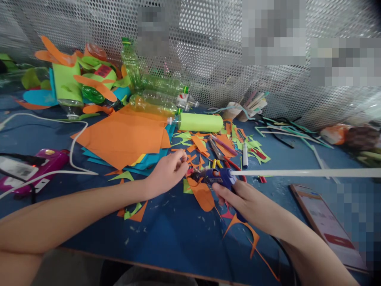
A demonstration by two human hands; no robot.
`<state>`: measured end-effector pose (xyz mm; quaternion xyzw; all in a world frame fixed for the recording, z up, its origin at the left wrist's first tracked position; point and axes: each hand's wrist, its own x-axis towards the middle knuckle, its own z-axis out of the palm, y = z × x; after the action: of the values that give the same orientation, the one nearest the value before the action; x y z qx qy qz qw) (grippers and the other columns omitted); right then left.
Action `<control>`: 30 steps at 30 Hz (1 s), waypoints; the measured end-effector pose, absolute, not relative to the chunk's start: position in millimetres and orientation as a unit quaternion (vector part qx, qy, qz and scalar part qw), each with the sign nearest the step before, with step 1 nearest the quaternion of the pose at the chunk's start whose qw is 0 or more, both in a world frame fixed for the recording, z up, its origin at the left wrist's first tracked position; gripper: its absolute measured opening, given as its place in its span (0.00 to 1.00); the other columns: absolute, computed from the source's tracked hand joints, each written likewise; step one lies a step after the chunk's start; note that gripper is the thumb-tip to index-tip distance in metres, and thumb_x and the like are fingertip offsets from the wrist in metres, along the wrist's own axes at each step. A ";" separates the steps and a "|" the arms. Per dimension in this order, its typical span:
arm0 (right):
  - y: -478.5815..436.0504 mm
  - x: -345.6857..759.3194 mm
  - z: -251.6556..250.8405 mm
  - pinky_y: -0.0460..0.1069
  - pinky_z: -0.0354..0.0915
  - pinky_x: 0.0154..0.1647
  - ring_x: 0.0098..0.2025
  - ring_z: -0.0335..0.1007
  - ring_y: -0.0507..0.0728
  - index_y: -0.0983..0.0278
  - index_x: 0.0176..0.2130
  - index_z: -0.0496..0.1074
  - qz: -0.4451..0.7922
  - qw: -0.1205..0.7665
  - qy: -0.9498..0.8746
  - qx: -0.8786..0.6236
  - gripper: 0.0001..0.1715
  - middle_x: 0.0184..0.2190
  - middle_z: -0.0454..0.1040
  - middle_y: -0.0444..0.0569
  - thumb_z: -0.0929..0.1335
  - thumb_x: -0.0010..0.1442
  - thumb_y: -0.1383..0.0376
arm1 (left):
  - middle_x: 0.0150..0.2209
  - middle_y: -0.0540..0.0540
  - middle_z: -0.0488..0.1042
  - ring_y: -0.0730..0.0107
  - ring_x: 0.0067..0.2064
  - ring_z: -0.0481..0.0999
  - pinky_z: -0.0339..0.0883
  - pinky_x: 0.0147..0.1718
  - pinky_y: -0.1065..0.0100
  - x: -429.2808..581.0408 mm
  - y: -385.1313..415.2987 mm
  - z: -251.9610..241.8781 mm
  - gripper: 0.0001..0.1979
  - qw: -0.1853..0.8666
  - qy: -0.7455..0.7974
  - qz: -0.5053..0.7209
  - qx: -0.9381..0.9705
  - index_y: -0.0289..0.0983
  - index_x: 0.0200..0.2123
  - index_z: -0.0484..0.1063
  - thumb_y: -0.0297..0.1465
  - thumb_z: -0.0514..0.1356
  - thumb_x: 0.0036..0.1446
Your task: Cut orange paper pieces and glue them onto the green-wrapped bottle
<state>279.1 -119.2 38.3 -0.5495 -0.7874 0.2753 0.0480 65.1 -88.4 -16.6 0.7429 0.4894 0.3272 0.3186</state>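
Note:
My right hand (242,198) is wrapped round the grip of a blue hot glue gun (218,176), whose nozzle points left. From its back end a long white glue stick (297,172) runs off to the right. Close to the nozzle is my left hand (168,172), its fingers curled together; what they pinch, if anything, I cannot make out. Just under the nozzle lies a rounded orange paper strip (204,196) beside a small green paper piece (187,186). Pliers with red handles (216,149) rest among paper scraps beyond the gun.
Orange sheets (127,133) lie stacked over blue ones. Behind stand plastic bottles (157,84), a green-wrapped bottle (201,122) and paper-covered bottle models (67,81). A phone (327,226) lies right, a purple power strip (41,169) left with white cable. Perforated metal mesh (214,47) borders the blue table (178,238).

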 end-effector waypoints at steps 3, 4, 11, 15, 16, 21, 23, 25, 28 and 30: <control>-116.2 288.5 34.4 0.46 0.59 0.21 0.20 0.62 0.52 0.62 0.32 0.73 0.227 0.087 -0.844 -0.478 0.31 0.20 0.67 0.47 0.53 0.61 0.47 | 0.25 0.51 0.70 0.74 0.24 0.68 0.59 0.26 0.70 65.2 -88.0 -16.0 0.03 0.313 0.493 0.320 0.746 0.38 0.32 0.56 0.29 0.46 0.58; -115.2 291.9 32.1 0.47 0.58 0.21 0.20 0.61 0.52 0.62 0.34 0.73 0.209 0.100 -0.863 -0.449 0.31 0.20 0.67 0.47 0.53 0.61 0.47 | 0.25 0.51 0.70 0.74 0.24 0.68 0.59 0.25 0.70 65.2 -88.0 -15.9 0.03 0.311 0.494 0.320 0.747 0.38 0.32 0.57 0.29 0.46 0.58; -117.4 299.3 18.1 0.46 0.58 0.20 0.20 0.60 0.52 0.62 0.38 0.74 0.124 0.118 -0.904 -0.392 0.28 0.20 0.66 0.47 0.54 0.62 0.51 | 0.24 0.51 0.70 0.74 0.24 0.69 0.59 0.23 0.71 65.4 -88.7 -16.9 0.05 0.304 0.493 0.329 0.746 0.38 0.33 0.58 0.30 0.45 0.58; -119.0 301.9 14.4 0.47 0.59 0.23 0.22 0.62 0.52 0.62 0.43 0.72 0.113 0.138 -0.911 -0.373 0.25 0.22 0.67 0.48 0.54 0.64 0.54 | 0.24 0.50 0.70 0.73 0.24 0.69 0.59 0.23 0.71 65.3 -88.5 -16.8 0.05 0.295 0.496 0.330 0.747 0.38 0.33 0.59 0.30 0.45 0.57; -118.6 303.3 14.0 0.46 0.59 0.23 0.21 0.62 0.52 0.61 0.43 0.72 0.111 0.137 -0.912 -0.370 0.25 0.21 0.67 0.47 0.54 0.63 0.54 | 0.24 0.50 0.69 0.73 0.24 0.69 0.59 0.23 0.71 65.2 -88.5 -16.8 0.05 0.295 0.496 0.329 0.748 0.38 0.33 0.59 0.30 0.45 0.57; -115.9 306.3 15.7 0.46 0.57 0.20 0.19 0.59 0.51 0.60 0.41 0.73 0.107 0.126 -0.915 -0.369 0.23 0.18 0.65 0.45 0.56 0.63 0.53 | 0.24 0.50 0.69 0.74 0.23 0.69 0.59 0.23 0.71 64.9 -88.6 -17.1 0.05 0.302 0.494 0.327 0.747 0.38 0.33 0.58 0.30 0.45 0.58; -116.5 304.1 17.1 0.46 0.57 0.20 0.19 0.60 0.51 0.61 0.42 0.73 0.104 0.121 -0.918 -0.364 0.23 0.19 0.65 0.46 0.55 0.63 0.55 | 0.24 0.50 0.70 0.74 0.24 0.69 0.59 0.24 0.71 64.8 -88.2 -17.4 0.05 0.311 0.495 0.326 0.743 0.38 0.33 0.58 0.30 0.45 0.58; -117.9 301.6 18.2 0.45 0.57 0.21 0.20 0.60 0.51 0.62 0.43 0.72 0.093 0.121 -0.923 -0.354 0.23 0.20 0.65 0.47 0.54 0.64 0.57 | 0.25 0.51 0.70 0.74 0.24 0.69 0.59 0.24 0.70 64.7 -87.8 -17.3 0.04 0.320 0.497 0.322 0.739 0.38 0.33 0.57 0.30 0.46 0.58; -119.0 300.8 19.3 0.45 0.57 0.21 0.20 0.59 0.51 0.63 0.44 0.72 0.074 0.123 -0.929 -0.341 0.24 0.20 0.65 0.47 0.53 0.65 0.59 | 0.25 0.51 0.69 0.74 0.24 0.68 0.58 0.24 0.70 64.5 -87.7 -16.9 0.03 0.324 0.501 0.318 0.737 0.39 0.32 0.56 0.30 0.46 0.58; -118.2 302.7 20.3 0.45 0.57 0.21 0.19 0.59 0.51 0.63 0.44 0.72 0.069 0.115 -0.931 -0.338 0.23 0.20 0.65 0.46 0.53 0.65 0.60 | 0.24 0.51 0.69 0.75 0.23 0.67 0.57 0.24 0.70 64.3 -88.1 -16.7 0.03 0.321 0.501 0.318 0.738 0.38 0.32 0.56 0.30 0.46 0.59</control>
<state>302.7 -118.2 20.3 -0.3381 -0.9314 0.0695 0.1154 64.3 -88.1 -16.7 0.7382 0.5006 0.3183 0.3211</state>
